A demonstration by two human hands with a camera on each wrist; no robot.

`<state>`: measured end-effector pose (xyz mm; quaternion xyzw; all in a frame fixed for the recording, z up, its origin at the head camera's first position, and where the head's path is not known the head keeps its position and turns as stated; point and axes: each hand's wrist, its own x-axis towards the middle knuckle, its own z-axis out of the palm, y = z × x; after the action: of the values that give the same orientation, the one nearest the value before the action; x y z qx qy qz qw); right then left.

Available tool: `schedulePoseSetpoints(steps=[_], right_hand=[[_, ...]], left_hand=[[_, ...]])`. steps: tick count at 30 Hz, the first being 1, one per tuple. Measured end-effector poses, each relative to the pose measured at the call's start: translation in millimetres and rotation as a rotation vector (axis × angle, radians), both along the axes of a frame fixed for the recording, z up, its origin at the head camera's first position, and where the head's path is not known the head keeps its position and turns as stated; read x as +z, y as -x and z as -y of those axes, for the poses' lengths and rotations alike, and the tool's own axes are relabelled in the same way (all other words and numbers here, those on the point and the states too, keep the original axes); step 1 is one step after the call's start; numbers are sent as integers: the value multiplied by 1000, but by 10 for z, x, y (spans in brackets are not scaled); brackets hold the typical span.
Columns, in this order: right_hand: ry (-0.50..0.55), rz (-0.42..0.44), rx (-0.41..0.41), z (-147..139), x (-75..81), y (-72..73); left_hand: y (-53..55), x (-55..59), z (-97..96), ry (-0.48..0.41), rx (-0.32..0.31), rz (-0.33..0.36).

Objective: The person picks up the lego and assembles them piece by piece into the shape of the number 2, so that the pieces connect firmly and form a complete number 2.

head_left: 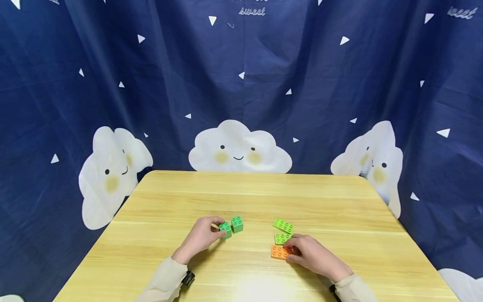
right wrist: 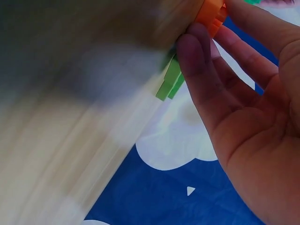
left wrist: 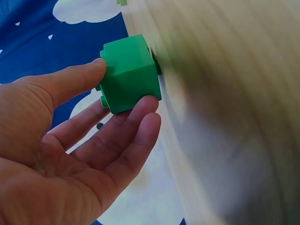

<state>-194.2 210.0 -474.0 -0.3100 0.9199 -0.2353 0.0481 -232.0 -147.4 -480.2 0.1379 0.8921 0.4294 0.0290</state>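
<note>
My left hand [head_left: 202, 235] pinches a green toy building block [head_left: 225, 230] between thumb and fingers, left of the table's middle. In the left wrist view the same green block [left wrist: 131, 75] shows its smooth sides, studs toward the thumb. Just to its right stands a second green block [head_left: 237, 224]. My right hand [head_left: 310, 253] grips the right end of a flat orange block [head_left: 279, 252], whose studs face up. Behind the orange block lies a lime-green block [head_left: 282, 239], partly covered by the fingers. Farther back another lime-green block [head_left: 283, 225] lies at a slant.
The blocks rest on a light wooden table [head_left: 181, 193] with rounded far corners. A dark blue curtain [head_left: 241, 96] with white clouds and triangles surrounds its far and side edges. A bright reflection shows near the table's front.
</note>
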Motion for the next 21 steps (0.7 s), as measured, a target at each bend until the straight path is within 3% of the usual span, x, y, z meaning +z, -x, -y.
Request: schedulePoseSetpoints(steps=[21], right_hand=[[-41,-58,32,169,16,25]], left_hand=[[-180,242,-120,54,-90,-17]])
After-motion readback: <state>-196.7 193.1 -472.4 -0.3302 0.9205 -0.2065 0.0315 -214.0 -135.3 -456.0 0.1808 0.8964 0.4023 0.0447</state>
